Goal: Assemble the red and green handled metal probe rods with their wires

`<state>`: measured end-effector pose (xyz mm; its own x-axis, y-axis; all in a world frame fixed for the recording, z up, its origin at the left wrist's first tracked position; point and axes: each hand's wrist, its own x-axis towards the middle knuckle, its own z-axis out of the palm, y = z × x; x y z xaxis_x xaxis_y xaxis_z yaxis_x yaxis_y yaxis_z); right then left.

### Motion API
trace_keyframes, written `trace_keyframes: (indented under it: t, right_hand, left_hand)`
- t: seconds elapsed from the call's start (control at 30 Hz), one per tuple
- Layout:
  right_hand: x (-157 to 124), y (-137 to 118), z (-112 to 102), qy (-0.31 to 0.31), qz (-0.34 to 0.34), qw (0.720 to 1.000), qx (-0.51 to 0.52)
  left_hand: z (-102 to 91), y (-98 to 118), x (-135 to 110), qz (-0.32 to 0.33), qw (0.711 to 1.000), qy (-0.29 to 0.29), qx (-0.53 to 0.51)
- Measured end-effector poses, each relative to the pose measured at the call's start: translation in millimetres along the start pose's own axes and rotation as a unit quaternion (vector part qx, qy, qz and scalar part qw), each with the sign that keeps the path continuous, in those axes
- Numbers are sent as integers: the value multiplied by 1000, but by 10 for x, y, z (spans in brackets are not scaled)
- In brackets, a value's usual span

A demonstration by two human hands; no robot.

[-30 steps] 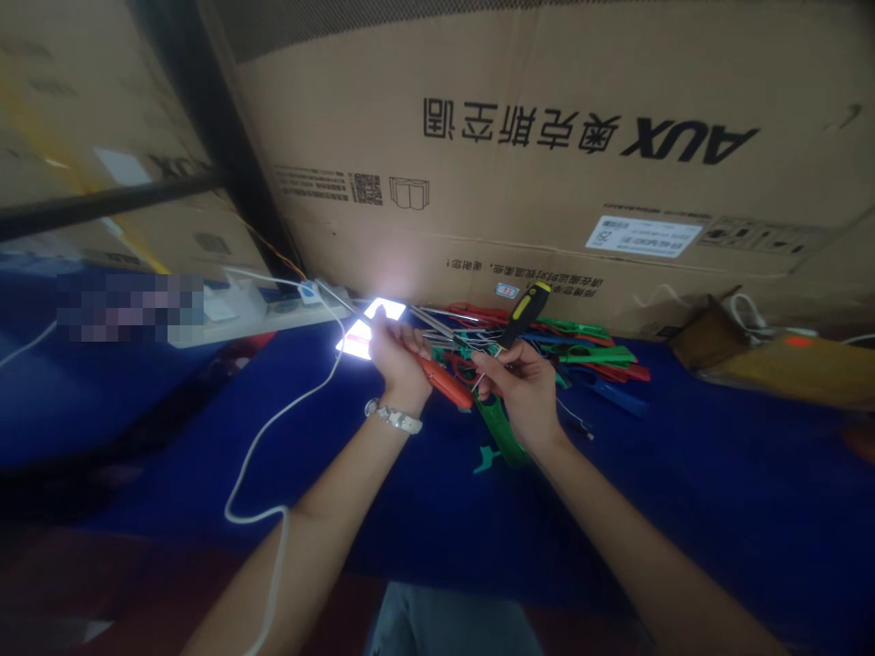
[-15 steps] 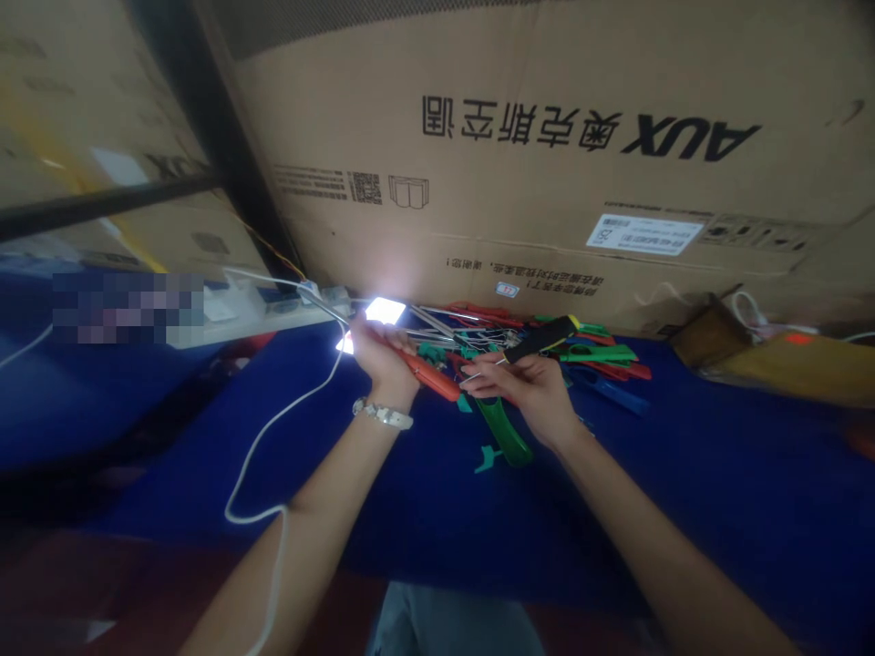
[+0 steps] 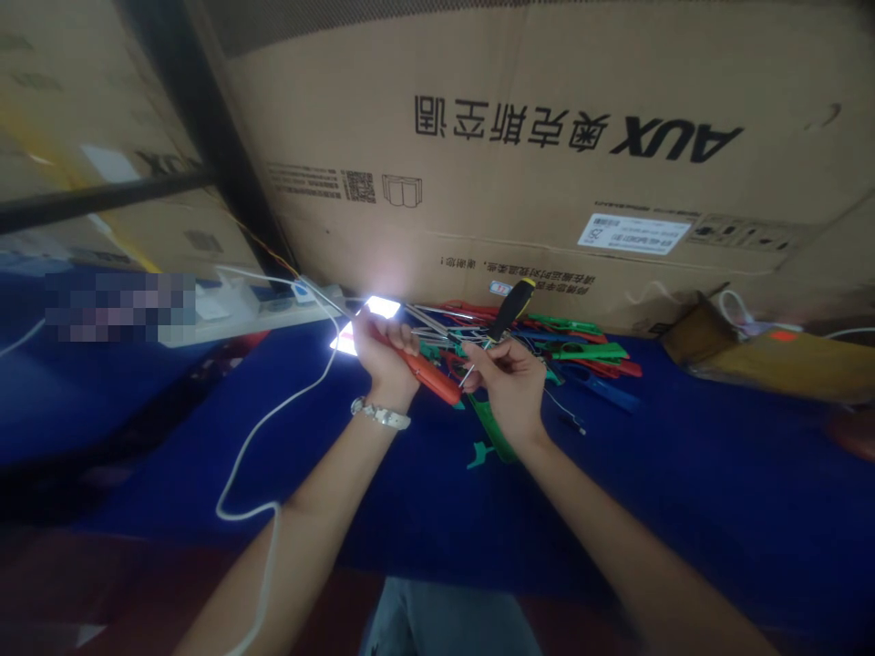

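Observation:
My left hand (image 3: 386,363) is closed around a long orange-red plastic handle (image 3: 433,375). A thin metal rod sticks out past that hand toward the upper left and looks like part of the same piece. In my right hand (image 3: 514,394) is a screwdriver (image 3: 511,314) with a black and yellow handle, its shaft pinched between the fingers. The shaft slants down to the lower end of the red handle, where its tip appears to touch. Partly behind my right hand lies a green plastic handle (image 3: 493,428), with a small green piece (image 3: 479,454) beside it.
On the blue tabletop (image 3: 328,492), red, green and blue plastic parts (image 3: 591,353) and metal rods lie piled behind my hands. A bright lamp (image 3: 381,307) glows by my left hand. A white cable (image 3: 236,474) crosses the left side. A large cardboard box (image 3: 519,200) stands behind.
The screwdriver has swung from nearly flat to steep, and its tip has come to the red handle's end. My right hand has moved slightly left. My left hand keeps its hold.

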<state>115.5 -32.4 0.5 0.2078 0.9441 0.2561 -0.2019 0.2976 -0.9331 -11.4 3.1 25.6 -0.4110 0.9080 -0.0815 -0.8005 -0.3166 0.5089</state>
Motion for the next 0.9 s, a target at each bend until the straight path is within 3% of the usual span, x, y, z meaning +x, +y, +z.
trace_keyframes:
  t: [0.13, 0.23, 0.37, 0.47, 0.57, 0.73, 0.77, 0.9]
  right_hand:
    - [70, -14, -128, -4, 20, 999, -31]
    - [85, 62, -267, -94, 75, 979, -166]
    - [39, 148, -330, -171, -24, 890, -422]
    - [6, 117, -300, -200, -37, 827, -524]
    - [-16, 20, -283, -175, -67, 808, -558]
    - [-75, -108, -231, -123, -180, 854, -473]
    - [-91, -109, -203, -125, -207, 847, -473]
    - [-134, -49, -102, -151, -271, 778, -547]
  left_hand:
    - [-21, 58, 29, 3, 1000, -8, -10]
    - [-39, 91, 52, 8, 1000, -23, -7]
    - [-55, 62, 41, 2, 999, -33, 12]
    - [-56, -9, 3, 12, 999, -25, 31]
    - [-52, -81, -23, 45, 997, -12, 64]
    - [-64, -163, -29, 113, 987, -5, 112]
    - [-68, -178, -38, 115, 986, -7, 120]
    - [-63, -209, -107, 90, 985, -44, 138]
